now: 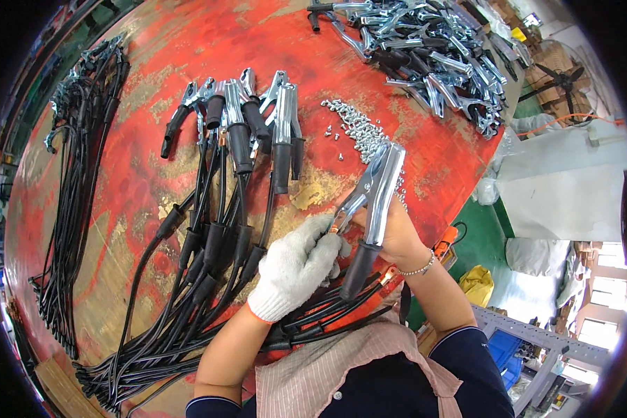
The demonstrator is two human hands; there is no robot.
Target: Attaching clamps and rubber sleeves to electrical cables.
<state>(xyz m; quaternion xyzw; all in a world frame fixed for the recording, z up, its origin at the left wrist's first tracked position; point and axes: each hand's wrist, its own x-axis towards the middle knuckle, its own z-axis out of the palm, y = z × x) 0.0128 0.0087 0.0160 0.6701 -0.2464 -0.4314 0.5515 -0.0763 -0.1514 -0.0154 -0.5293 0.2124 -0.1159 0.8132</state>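
Note:
My left hand (291, 266), in a white knit glove, is closed with its fingertips pinched at a copper-coloured cable end (336, 227) by the clamp's inner side. The cable itself is mostly hidden by the glove. A silver spring clamp (384, 191) with a black handle sleeve (362, 270) stands tilted in front of my right hand (401, 233). That hand is bare, with a bracelet at the wrist, and is closed around the clamp from behind; most of its fingers are hidden. Beyond the clamp lies a heap of small silver screws (361, 132).
Black cables with clamps (240, 139) on their ends lie left of my hands. Another cable bundle (76, 202) stretches along the far left. Many loose clamps (432, 59) are piled at the back right. An orange tool (446, 240) sits by the red table's (460, 164) right edge.

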